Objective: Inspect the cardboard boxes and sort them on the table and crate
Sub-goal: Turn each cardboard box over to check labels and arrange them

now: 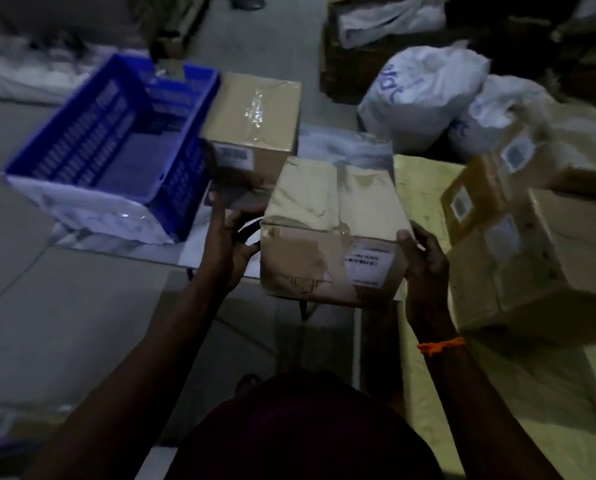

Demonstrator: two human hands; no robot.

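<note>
Parcel sorting room, labelled cardboard boxes [251, 119], stuffed sacks [424, 95], blue crate [116, 150]

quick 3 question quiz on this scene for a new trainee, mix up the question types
1. True or false: the right hand grips the near box.
2. What stands just left of the far box? A) blue crate B) white sack C) chair
3. Fill in: the band on the right wrist is ___.

Key: 1 true; 2 A; 3 orange
</note>
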